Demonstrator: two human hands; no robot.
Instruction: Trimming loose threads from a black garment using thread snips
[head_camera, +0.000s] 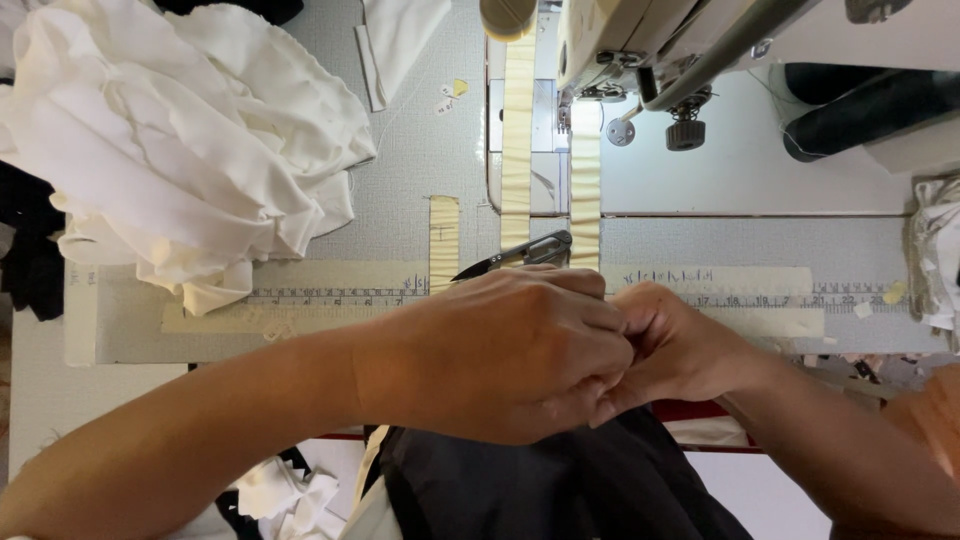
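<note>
Close together, hands over black fabric.

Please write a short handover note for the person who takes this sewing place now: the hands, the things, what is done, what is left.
Left hand: closed, holding small dark thread snips, blades pointing left.
Right hand: fingers pinched against the left hand; what they grip is hidden.
Black fabric lies below both hands at the table edge.
Pale yellow strips run under the sewing machine.
White cloth pile lies far left.
Done and left: cannot tell.
</note>
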